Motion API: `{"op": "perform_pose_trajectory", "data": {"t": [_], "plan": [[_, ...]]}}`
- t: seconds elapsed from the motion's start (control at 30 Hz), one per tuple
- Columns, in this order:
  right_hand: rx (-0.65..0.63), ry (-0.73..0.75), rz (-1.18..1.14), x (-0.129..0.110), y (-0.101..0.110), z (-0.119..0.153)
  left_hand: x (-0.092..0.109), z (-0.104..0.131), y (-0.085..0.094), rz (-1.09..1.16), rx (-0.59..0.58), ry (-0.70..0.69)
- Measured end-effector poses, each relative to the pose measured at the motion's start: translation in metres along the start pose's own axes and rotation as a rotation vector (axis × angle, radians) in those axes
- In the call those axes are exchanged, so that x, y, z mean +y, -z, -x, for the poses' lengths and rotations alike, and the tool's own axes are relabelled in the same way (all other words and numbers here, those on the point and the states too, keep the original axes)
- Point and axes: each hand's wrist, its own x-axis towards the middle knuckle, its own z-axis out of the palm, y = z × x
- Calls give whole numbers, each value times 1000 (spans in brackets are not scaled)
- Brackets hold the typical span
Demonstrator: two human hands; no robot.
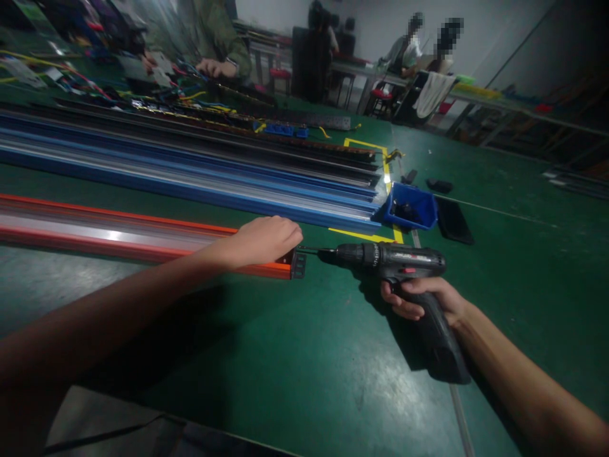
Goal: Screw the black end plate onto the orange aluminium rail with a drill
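My right hand (pixel 425 298) is wrapped round the handle of a black cordless drill (pixel 404 259), which points left. Its long thin bit (pixel 316 250) reaches the end of an orange-red metal profile (pixel 118 235) lying on the green table. A black end cap (pixel 299 265) sits at that end of the profile. Over the profile's end lies my left hand (pixel 266 240), its fingers curled down and closed around it. The fingertips are hidden, and so is the exact spot where the bit meets the end.
Behind the orange profile lie several long blue and black profiles (pixel 266 193). A blue bin (pixel 413 206) holding small dark parts stands at their right end, beside a black flat object (pixel 454 219). Loose wires (pixel 190 98) spread at the back left, where a co-worker's hand (pixel 214 67) works.
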Motion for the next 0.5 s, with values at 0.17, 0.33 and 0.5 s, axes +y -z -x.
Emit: {"op": "perform_pose_trajectory", "data": {"t": [0.17,0.33,0.5], "plan": [[-7,-13,-26,0,-1,0,0,0,2,8,-3,9],[-2,-6,-39,0,-2,1,0,1,3,14,-11,11],[-3,-5,-36,-1,-3,0,0,0,0,26,11,12]]}}
